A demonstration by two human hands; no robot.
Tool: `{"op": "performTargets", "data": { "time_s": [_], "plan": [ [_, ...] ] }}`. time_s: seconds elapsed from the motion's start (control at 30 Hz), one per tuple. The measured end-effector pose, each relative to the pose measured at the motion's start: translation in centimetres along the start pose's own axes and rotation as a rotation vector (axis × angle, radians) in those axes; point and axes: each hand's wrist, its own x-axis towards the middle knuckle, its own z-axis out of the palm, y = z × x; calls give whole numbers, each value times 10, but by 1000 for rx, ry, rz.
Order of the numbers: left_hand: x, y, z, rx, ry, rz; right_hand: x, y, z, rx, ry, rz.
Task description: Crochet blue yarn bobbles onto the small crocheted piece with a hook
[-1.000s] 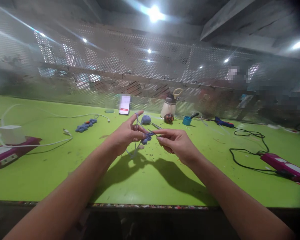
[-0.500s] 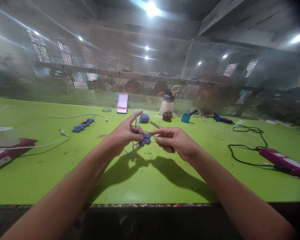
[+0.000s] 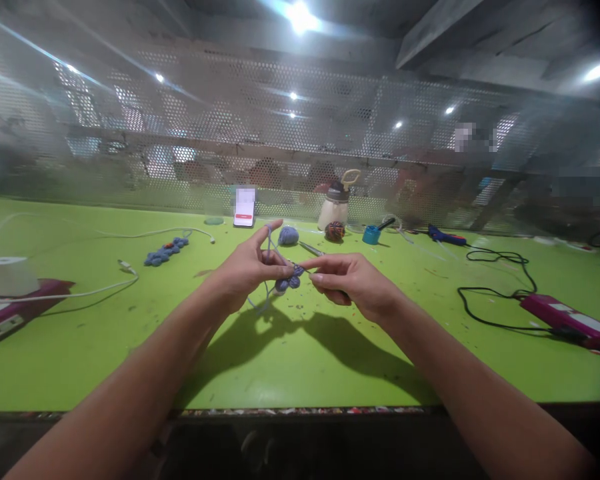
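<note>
My left hand [image 3: 257,265] pinches a small blue-purple crochet piece [image 3: 289,283] with puffy, petal-like lobes. Yarn [image 3: 270,239] loops over its raised index finger and trails below the palm. My right hand [image 3: 345,277] is closed on a thin crochet hook [image 3: 306,270], whose tip meets the top of the piece; most of the hook is hidden in the fingers. Behind my hands sits a ball of the same yarn [image 3: 289,235], with scissors or a similar pointed metal tool [image 3: 311,249] beside it.
A finished-looking blue crochet strip [image 3: 167,252] lies left, near white cables [image 3: 125,265] and a power strip [image 3: 55,289]. At the back stand a phone [image 3: 244,207], a bottle [image 3: 333,210], a dark yarn ball [image 3: 335,231] and a blue pot [image 3: 371,234]. A glue gun [image 3: 446,237] and another power strip [image 3: 570,319] are right.
My left thumb and the crochet piece have shifted slightly, with the lobes turned a little. My right hand stays nearly where it was, with the hook at the piece.
</note>
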Motion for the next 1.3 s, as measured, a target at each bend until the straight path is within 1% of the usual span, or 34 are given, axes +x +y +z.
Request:
{"op": "performTargets", "data": {
  "time_s": [0.17, 0.33, 0.47, 0.57, 0.67, 0.77, 0.9, 1.07, 1.17, 1.3],
  "plan": [
    [-1, 0, 1, 3, -40, 58, 0, -1, 0, 10, 34, -4],
    [1, -3, 0, 63, 0, 110, -1, 1, 2, 22, 16, -35],
    [3, -9, 2, 87, -17, 94, -1, 3, 2, 9, 8, -29],
    [3, -12, 6, 83, -43, 88, 1, 3, 1, 13, 46, -29],
    [2, -11, 7, 24, -49, 114, 2, 1, 1, 17, 88, -26],
    [1, -9, 6, -44, -47, 122, 2, 0, 1, 13, 91, -31],
    [0, -6, 5, -61, -12, 81, 1, -1, 3, 16, 81, -39],
    [-1, -4, 4, -41, -12, 35, 0, -1, 1, -12, 73, -41],
    [-2, -3, 3, -9, -31, 38, -1, -2, -2, -60, 47, -60],
    [-1, -4, 6, 116, -49, 58, -1, -3, -3, -136, 10, -53]
  ]
}}
